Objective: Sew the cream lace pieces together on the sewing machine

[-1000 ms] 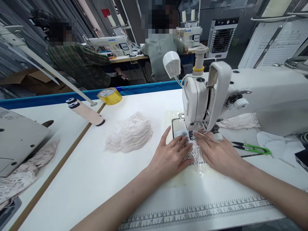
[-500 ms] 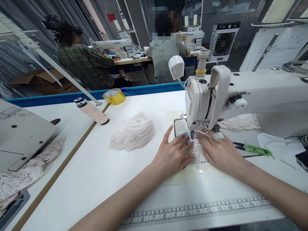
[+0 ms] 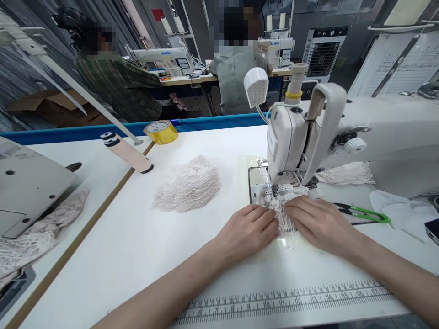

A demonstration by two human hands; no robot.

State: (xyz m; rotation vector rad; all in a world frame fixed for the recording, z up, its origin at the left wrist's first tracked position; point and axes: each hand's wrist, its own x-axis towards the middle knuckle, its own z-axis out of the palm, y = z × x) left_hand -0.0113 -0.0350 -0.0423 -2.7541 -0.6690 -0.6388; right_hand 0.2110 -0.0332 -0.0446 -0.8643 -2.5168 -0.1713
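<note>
A piece of white lace (image 3: pixel 285 218) lies under the needle and presser foot of the white sewing machine (image 3: pixel 286 137). My left hand (image 3: pixel 247 229) is at the lace's left edge, its fingers curled together and closed on it. From the other side my right hand (image 3: pixel 318 223) holds the right edge, fingers pressed together and thumb hidden. Both sets of fingertips are just in front of the presser foot. Farther left on the white table rests a stack of lace pieces (image 3: pixel 188 185).
Green-handled thread snips (image 3: pixel 370 214) lie right of my right hand, with more lace (image 3: pixel 348 173) behind. A thread cone (image 3: pixel 126 153) and yellow tape roll (image 3: pixel 161 132) sit at the back left. A printed ruler (image 3: pixel 274 301) runs along the front edge. Two people work beyond.
My left hand has drawn back toward me, and its spread fingers have curled in on the lace. My right hand has shifted slightly back and right, uncovering lace by the foot. The view has tilted slightly.
</note>
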